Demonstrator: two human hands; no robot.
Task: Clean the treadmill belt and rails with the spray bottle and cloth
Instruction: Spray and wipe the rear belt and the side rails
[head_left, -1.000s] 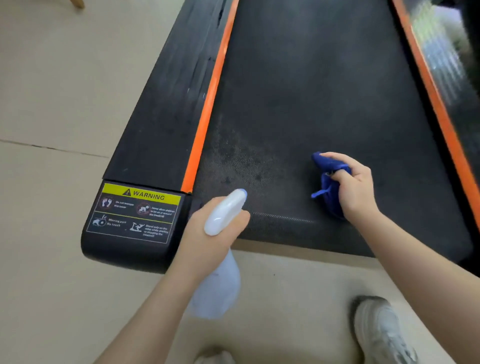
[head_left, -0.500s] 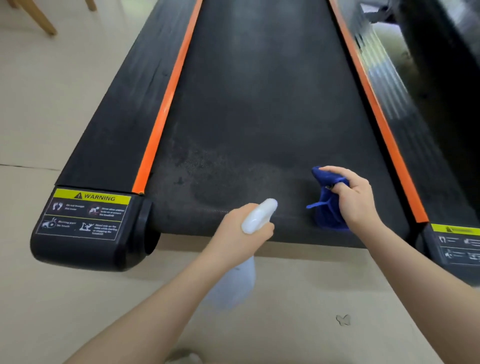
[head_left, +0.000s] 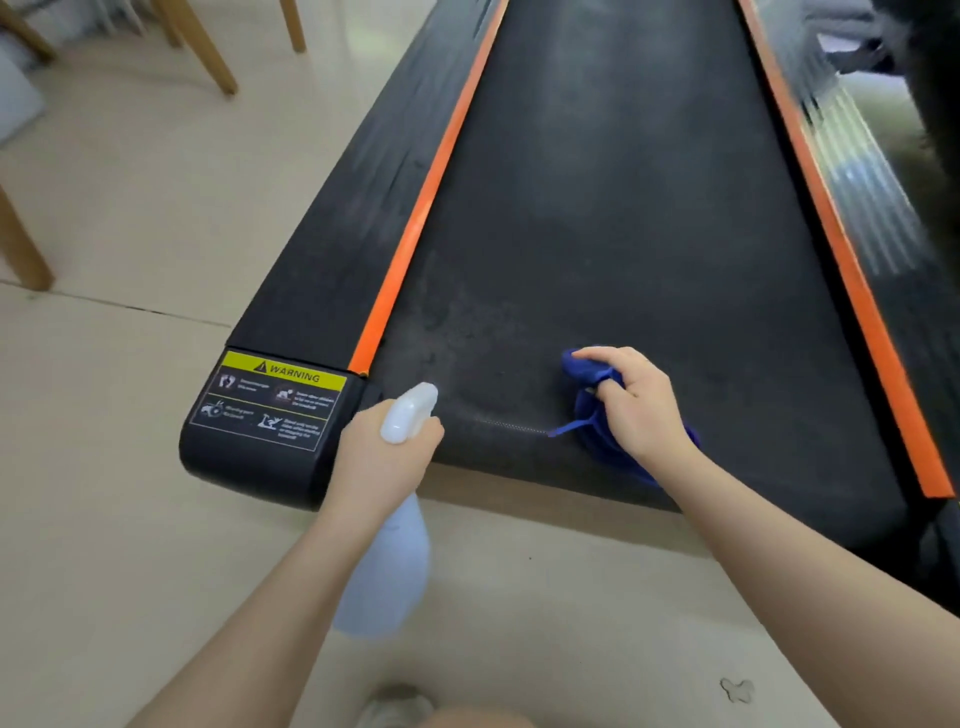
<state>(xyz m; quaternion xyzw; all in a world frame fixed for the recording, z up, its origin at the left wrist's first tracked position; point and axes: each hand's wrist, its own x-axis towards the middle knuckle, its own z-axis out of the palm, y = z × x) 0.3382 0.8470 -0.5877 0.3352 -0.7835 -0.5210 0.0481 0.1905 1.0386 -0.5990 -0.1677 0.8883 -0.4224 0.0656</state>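
A translucent white plastic spray bottle (head_left: 387, 561) is gripped around its neck by the left hand (head_left: 382, 457), fingers closed, its nozzle held over the near left corner of the black treadmill belt (head_left: 623, 208). A crumpled blue cloth (head_left: 597, 410) is clutched in the closed right hand (head_left: 641, 410) and pressed on the belt near its rear edge, between the orange-striped black side rails (head_left: 415, 218). A yellow warning label (head_left: 283, 371) is seen on the left end cap.

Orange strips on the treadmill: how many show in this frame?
2. One orange strip borders the belt on its left side, the other orange strip on its right. Their far ends run out of frame.
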